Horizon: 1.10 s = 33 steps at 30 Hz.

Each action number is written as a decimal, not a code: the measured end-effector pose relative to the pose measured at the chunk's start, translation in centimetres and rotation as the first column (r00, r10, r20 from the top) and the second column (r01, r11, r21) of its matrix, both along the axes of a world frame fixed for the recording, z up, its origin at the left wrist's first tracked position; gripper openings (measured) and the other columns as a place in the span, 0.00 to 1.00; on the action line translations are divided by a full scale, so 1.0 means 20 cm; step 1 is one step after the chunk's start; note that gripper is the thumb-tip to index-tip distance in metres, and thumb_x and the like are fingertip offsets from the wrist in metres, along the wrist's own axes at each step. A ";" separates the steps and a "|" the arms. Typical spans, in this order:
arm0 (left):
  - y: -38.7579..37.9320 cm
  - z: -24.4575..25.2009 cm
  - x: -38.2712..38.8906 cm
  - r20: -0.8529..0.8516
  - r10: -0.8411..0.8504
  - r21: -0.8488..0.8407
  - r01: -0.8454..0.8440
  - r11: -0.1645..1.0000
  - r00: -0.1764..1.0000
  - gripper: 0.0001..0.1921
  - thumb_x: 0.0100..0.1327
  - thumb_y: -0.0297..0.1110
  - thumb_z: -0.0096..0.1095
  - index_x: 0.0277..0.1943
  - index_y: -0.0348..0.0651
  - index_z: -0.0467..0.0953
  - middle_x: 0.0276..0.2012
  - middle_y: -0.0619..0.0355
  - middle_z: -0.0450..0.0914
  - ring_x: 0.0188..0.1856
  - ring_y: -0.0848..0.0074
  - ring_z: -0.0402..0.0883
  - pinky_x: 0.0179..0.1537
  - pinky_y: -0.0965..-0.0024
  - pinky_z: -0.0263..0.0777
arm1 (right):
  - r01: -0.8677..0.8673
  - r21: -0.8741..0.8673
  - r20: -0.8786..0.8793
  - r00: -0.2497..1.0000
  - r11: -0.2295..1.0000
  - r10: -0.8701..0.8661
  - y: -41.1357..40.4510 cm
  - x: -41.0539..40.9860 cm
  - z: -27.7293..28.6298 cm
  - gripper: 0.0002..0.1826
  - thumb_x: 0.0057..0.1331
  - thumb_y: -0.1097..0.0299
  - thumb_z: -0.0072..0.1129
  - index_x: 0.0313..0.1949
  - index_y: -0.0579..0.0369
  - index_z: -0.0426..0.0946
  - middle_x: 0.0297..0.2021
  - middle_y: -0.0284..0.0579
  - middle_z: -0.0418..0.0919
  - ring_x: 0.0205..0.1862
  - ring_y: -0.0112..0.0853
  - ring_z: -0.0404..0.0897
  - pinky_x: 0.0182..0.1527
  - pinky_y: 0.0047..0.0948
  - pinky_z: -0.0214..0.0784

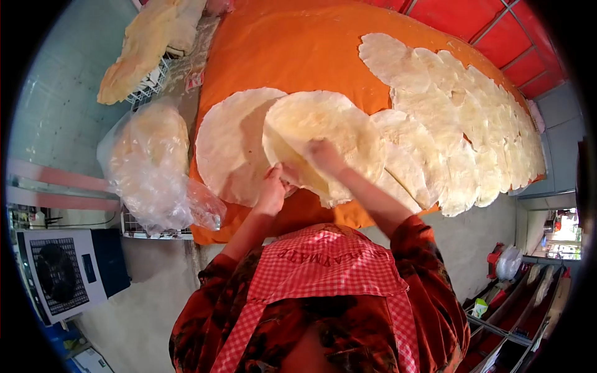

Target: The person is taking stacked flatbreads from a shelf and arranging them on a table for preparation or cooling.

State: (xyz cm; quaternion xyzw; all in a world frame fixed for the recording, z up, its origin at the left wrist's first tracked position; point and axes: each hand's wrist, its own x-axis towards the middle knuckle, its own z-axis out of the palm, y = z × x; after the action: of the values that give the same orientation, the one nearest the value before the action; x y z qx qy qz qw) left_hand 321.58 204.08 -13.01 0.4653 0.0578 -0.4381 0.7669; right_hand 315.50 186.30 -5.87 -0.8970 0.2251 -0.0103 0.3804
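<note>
A large round flatbread lies before me, its lower left edge lifted or folded and overlapping another round flatbread on the left. My left hand pinches the near edge of bread between thumb and fingers. Over the middle of the upper round is my right hand, blurred, its fingers curled; whether it grips anything cannot be told. Many overlapping flatbreads spread to the right across an orange cloth.
A clear plastic bag of flatbread rests on a wire rack at the left. More flatbread is heaped beyond it. An air cooler stands lower left, a shelf rack lower right. Red cushioned panels border the far right.
</note>
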 end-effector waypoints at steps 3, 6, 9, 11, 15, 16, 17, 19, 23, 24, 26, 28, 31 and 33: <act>-0.09 0.25 -0.04 -0.108 0.039 0.187 -0.018 0.982 0.993 0.07 0.67 0.38 0.48 0.41 0.46 0.71 0.34 0.59 0.76 0.36 0.71 0.78 0.33 0.60 0.78 | 0.351 0.011 0.122 0.929 0.936 -0.350 -0.94 -0.11 -0.02 0.12 0.61 0.68 0.53 0.42 0.61 0.73 0.32 0.42 0.75 0.33 0.30 0.77 0.35 0.32 0.72; 0.04 0.11 0.00 -0.088 0.112 0.110 -0.102 0.989 0.990 0.08 0.67 0.36 0.47 0.42 0.43 0.70 0.34 0.57 0.77 0.33 0.68 0.80 0.31 0.59 0.79 | 0.306 0.303 0.366 0.837 0.902 -0.407 -1.09 -0.05 0.66 0.12 0.64 0.66 0.49 0.43 0.58 0.72 0.33 0.42 0.75 0.32 0.28 0.73 0.34 0.30 0.69; 0.06 0.15 -0.01 -0.079 0.084 0.049 -0.080 0.996 0.993 0.08 0.67 0.34 0.47 0.43 0.42 0.70 0.33 0.55 0.77 0.31 0.68 0.80 0.31 0.60 0.79 | 0.212 -0.396 0.239 0.963 0.894 -0.122 -0.76 -0.06 1.14 0.13 0.61 0.72 0.46 0.45 0.55 0.76 0.27 0.47 0.78 0.34 0.35 0.79 0.35 0.35 0.69; 0.05 0.16 -0.02 -0.084 0.094 0.037 -0.091 0.995 0.992 0.08 0.67 0.34 0.47 0.43 0.42 0.70 0.32 0.55 0.77 0.31 0.68 0.80 0.30 0.61 0.79 | 0.131 -0.711 0.324 0.933 0.690 0.158 -0.60 -0.06 1.15 0.17 0.59 0.74 0.45 0.48 0.50 0.75 0.31 0.53 0.79 0.36 0.43 0.79 0.35 0.38 0.69; 0.04 0.04 -0.04 -0.038 0.067 -0.044 -0.069 0.997 0.997 0.08 0.67 0.32 0.46 0.44 0.41 0.71 0.33 0.57 0.77 0.28 0.72 0.78 0.28 0.66 0.78 | -0.071 -0.730 0.032 0.990 0.680 0.138 -0.29 -0.07 0.70 0.19 0.59 0.72 0.44 0.49 0.44 0.76 0.32 0.49 0.79 0.34 0.45 0.79 0.35 0.40 0.71; 0.04 0.00 -0.05 0.020 0.062 -0.035 -0.062 0.997 0.998 0.08 0.68 0.31 0.45 0.44 0.40 0.71 0.33 0.57 0.77 0.28 0.74 0.77 0.27 0.68 0.77 | -0.095 -0.786 0.030 0.981 0.611 0.191 -0.17 -0.07 0.57 0.09 0.59 0.71 0.44 0.32 0.52 0.77 0.24 0.46 0.78 0.25 0.40 0.79 0.26 0.39 0.71; 0.03 -0.02 -0.06 0.019 0.063 -0.038 -0.062 0.997 0.998 0.08 0.68 0.31 0.45 0.44 0.40 0.71 0.33 0.57 0.77 0.28 0.74 0.77 0.27 0.68 0.77 | -0.133 -0.768 0.014 0.974 0.627 0.224 -0.11 -0.08 0.38 0.10 0.58 0.71 0.45 0.37 0.56 0.75 0.22 0.46 0.77 0.24 0.41 0.79 0.25 0.39 0.70; 0.02 -0.04 -0.08 0.050 0.038 0.088 -0.043 0.995 0.998 0.11 0.69 0.32 0.41 0.49 0.42 0.69 0.38 0.58 0.77 0.33 0.70 0.79 0.32 0.58 0.79 | -0.242 -0.697 -0.063 0.958 0.675 0.279 0.11 -0.08 0.21 0.11 0.58 0.70 0.46 0.40 0.57 0.73 0.23 0.46 0.77 0.24 0.42 0.79 0.26 0.39 0.70; 0.03 -0.05 -0.10 0.093 0.006 -0.001 -0.006 1.000 0.996 0.11 0.69 0.33 0.41 0.50 0.42 0.68 0.38 0.57 0.77 0.35 0.71 0.79 0.33 0.56 0.79 | -0.310 -0.541 -0.103 0.947 0.782 0.304 0.28 -0.01 0.09 0.15 0.57 0.65 0.49 0.43 0.58 0.71 0.27 0.48 0.79 0.28 0.42 0.80 0.30 0.38 0.72; 0.04 -0.07 -0.09 0.144 0.001 0.029 -0.006 1.000 0.990 0.11 0.69 0.33 0.41 0.48 0.41 0.70 0.37 0.58 0.77 0.36 0.72 0.78 0.34 0.60 0.78 | -0.314 -0.480 -0.142 0.949 0.819 0.280 0.31 -0.01 0.12 0.17 0.57 0.63 0.50 0.42 0.59 0.71 0.28 0.50 0.79 0.31 0.42 0.80 0.32 0.38 0.72; 0.05 -0.13 -0.09 0.194 -0.003 0.058 -0.008 0.998 0.981 0.11 0.69 0.33 0.41 0.47 0.41 0.71 0.37 0.58 0.77 0.37 0.73 0.78 0.35 0.64 0.78 | -0.353 -0.427 -0.163 0.935 0.832 0.313 0.31 0.01 0.12 0.21 0.58 0.56 0.51 0.44 0.59 0.72 0.30 0.53 0.79 0.33 0.44 0.80 0.35 0.39 0.72; 0.03 -0.04 -0.09 0.415 -0.097 0.235 -0.003 0.972 0.905 0.12 0.69 0.33 0.43 0.46 0.37 0.73 0.37 0.56 0.78 0.37 0.71 0.79 0.37 0.70 0.74 | -0.382 -0.379 -0.183 0.924 0.843 0.336 0.28 0.02 0.15 0.26 0.59 0.49 0.51 0.46 0.59 0.72 0.32 0.55 0.78 0.35 0.46 0.79 0.38 0.39 0.72; 0.02 0.04 -0.12 0.740 -0.124 0.263 -0.114 0.958 0.661 0.13 0.68 0.33 0.45 0.45 0.34 0.73 0.38 0.52 0.79 0.39 0.65 0.79 0.41 0.71 0.70 | -0.167 -0.147 -0.070 0.985 0.975 0.158 0.26 0.08 0.28 0.25 0.59 0.50 0.51 0.43 0.61 0.73 0.33 0.59 0.78 0.38 0.47 0.78 0.42 0.40 0.70; 0.02 0.21 -0.14 0.764 -0.231 0.360 -0.101 0.927 0.603 0.11 0.66 0.32 0.48 0.43 0.34 0.74 0.37 0.49 0.79 0.38 0.62 0.78 0.39 0.67 0.70 | -0.084 -0.190 -0.224 0.974 0.978 0.040 0.29 0.15 0.39 0.20 0.56 0.58 0.51 0.41 0.62 0.74 0.38 0.60 0.77 0.44 0.47 0.77 0.47 0.39 0.69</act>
State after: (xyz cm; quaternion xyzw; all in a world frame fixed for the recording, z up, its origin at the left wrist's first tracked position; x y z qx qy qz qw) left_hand 318.77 204.49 -8.72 0.7475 -0.2253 -0.1945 0.5939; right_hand 318.41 192.19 1.86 -0.9327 0.2350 0.0780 0.2621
